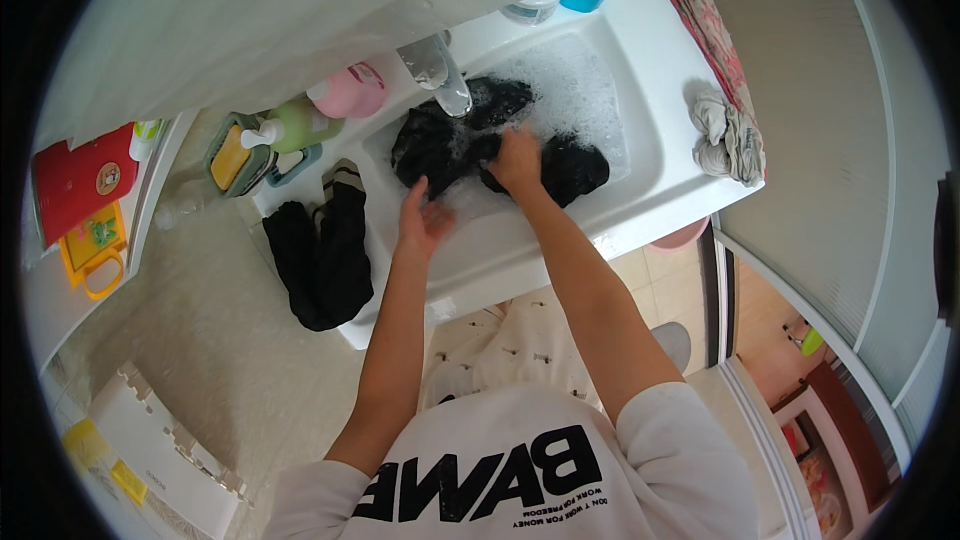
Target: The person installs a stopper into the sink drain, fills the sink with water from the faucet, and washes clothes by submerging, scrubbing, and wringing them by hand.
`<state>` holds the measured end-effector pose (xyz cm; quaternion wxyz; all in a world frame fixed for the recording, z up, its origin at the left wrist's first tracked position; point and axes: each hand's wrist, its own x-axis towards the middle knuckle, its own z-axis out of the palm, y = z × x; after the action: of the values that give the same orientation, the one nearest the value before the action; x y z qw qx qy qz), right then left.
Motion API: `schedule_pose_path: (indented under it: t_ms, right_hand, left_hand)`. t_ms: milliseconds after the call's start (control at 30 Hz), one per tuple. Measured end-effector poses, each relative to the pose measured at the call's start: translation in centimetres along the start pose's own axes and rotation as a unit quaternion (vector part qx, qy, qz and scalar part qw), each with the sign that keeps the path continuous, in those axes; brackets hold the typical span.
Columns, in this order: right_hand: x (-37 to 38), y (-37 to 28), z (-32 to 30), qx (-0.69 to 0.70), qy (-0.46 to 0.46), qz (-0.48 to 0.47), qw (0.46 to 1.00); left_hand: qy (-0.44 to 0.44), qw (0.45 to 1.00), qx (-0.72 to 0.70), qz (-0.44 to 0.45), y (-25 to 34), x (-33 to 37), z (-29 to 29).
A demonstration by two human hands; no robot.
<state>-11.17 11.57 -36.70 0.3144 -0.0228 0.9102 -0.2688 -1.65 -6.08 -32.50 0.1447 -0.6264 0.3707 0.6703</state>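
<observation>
A black wet garment lies bunched in soapy water in the white sink, below the metal faucet. My right hand is closed on part of the dark cloth, with more of it bulging out to the right of my wrist. At the sink's near left side, my left hand is open, thumb raised and fingers apart, beside the garment's lower edge. White suds cover the water at the far right. Whether the black cloth is one piece or more, I cannot tell.
Folded black cloth rests on the sink's left ledge. Behind it stand a green pump bottle, a pink bottle and a yellow sponge in a holder. A grey crumpled cloth sits on the right rim.
</observation>
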Motion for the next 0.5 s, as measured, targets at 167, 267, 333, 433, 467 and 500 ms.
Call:
schedule_pose_path:
  t_ms: [167,267,333,433,467,500]
  right_hand:
    - [-5.5,-2.2,1.6,0.344,0.09,-0.181,0.917]
    - [-11.9,-8.2,-2.1,0.366,0.039,-0.252,0.895]
    - [-13.4,-9.7,-2.7,0.349,0.106,-0.252,0.896]
    - [-13.1,-10.5,-3.5,0.294,0.125,-0.172,0.932]
    - [-12.4,-10.6,-3.4,0.296,0.127,-0.172,0.931]
    - [-11.1,-10.6,-2.8,0.257,0.171,-0.132,0.942]
  left_hand:
    - [-0.237,0.97,-0.051,0.035,3.5,-0.3,5.3]
    - [-0.406,0.91,-0.063,0.053,5.7,-0.5,3.5]
    - [-0.423,0.901,-0.083,0.054,5.0,-0.8,3.8]
    - [-0.365,0.919,-0.125,0.08,2.3,-0.5,3.7]
    - [-0.331,0.929,-0.131,0.1,1.9,-0.2,3.8]
    - [-0.288,0.94,-0.131,0.127,1.5,-0.1,3.5]
